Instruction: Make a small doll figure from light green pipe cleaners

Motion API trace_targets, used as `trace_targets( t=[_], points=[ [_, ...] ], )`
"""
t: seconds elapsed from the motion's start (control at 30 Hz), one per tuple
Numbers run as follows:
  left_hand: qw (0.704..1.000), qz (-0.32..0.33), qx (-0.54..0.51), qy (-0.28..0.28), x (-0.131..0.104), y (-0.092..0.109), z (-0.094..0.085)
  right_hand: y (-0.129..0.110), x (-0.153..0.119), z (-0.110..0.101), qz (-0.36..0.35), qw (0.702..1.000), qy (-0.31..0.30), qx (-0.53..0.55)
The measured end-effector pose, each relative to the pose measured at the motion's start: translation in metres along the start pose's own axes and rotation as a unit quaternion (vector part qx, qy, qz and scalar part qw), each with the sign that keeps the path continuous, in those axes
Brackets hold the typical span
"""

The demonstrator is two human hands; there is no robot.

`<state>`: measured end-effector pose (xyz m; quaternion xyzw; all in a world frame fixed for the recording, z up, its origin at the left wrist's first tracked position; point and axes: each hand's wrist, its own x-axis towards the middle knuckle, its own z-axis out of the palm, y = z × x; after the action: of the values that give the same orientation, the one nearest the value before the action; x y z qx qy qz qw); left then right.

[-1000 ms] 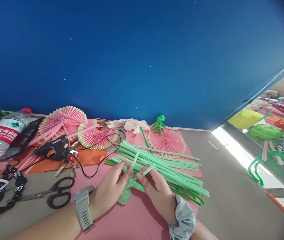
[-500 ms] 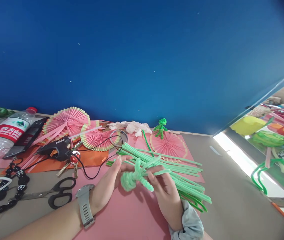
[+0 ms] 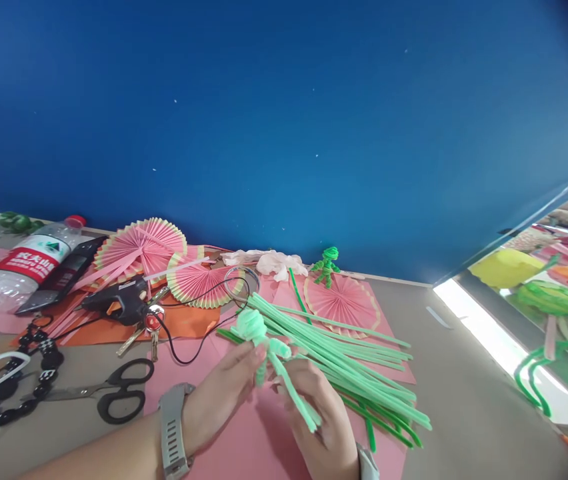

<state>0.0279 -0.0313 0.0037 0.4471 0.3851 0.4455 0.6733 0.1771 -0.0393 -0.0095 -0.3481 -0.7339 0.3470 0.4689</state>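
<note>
The one pale-green fuzzy figure is swinging upright, its round head now pointing toward the wall! The left hand is pinching it over pink paper; the right hand is curling beside two dangling strands, its grip I can't tell. Leftward, one pair of scissors is lying; beyond, one glue gun is resting, three pleated fans are spreading, one small green figure is standing.
</note>
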Motion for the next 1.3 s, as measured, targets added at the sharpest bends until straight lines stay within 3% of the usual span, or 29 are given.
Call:
trace_targets(
  t=[0.1,0.23,0.37,0.5,0.67,0.83,1.13,1.3],
  points=[
    [0.997,0.021,-0.033,0.066,0.004,0.008,-0.001,-0.001,-0.001,-0.005,-0.007,0.998,-0.024,-0.061],
    [0.974,0.048,0.153,0.163,0.006,0.012,-0.010,0.000,0.002,-0.008,0.094,0.990,-0.012,-0.108],
    [0.957,0.034,0.260,0.122,0.006,0.006,-0.013,0.005,0.006,-0.005,0.174,0.980,-0.049,-0.085],
    [0.947,0.037,0.305,0.092,0.006,0.002,-0.011,0.009,0.005,-0.002,0.198,0.975,-0.069,-0.069],
    [0.956,0.049,0.275,0.087,0.008,0.008,-0.013,0.006,0.004,-0.005,0.128,0.988,-0.057,-0.070],
    [0.957,0.043,0.270,0.093,0.010,0.012,-0.017,0.004,0.007,-0.010,0.025,0.988,-0.121,-0.090],
    [0.960,0.028,0.266,0.080,0.005,0.017,-0.014,0.012,0.007,-0.014,-0.036,0.982,-0.127,-0.138],
    [0.959,0.011,0.275,0.075,0.006,0.023,-0.014,0.013,0.012,-0.017,-0.071,0.958,-0.179,-0.214]
  ],
)
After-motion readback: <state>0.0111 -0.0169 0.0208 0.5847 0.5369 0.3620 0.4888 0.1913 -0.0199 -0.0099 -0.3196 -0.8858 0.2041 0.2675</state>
